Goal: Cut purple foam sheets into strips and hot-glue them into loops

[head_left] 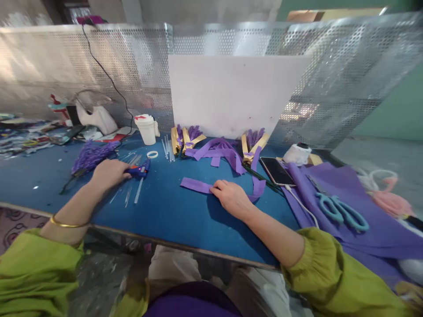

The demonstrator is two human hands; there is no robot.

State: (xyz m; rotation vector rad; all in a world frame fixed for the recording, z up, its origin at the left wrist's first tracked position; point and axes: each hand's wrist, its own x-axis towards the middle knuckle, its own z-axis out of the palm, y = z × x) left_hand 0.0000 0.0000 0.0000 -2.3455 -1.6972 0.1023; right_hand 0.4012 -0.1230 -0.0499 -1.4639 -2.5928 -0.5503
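Nearest the body, both hands are resting on the blue desk [172, 211]. The right hand [231, 197] is lying palm down with its fingertips pressing on a purple strip [197, 186], fingers loosely curled rather than clenched; the strip's long axis is running leftward and slightly away from that hand, toward the left hand. The left hand [109, 172] is closing around the handle of a blue glue gun [140, 169], whose nozzle is pointing right, toward the strip. Clear glue sticks [139, 190] are lying just beside it. Farther back, purple ribbons [220, 152] are lying tangled before a white board [231, 94].
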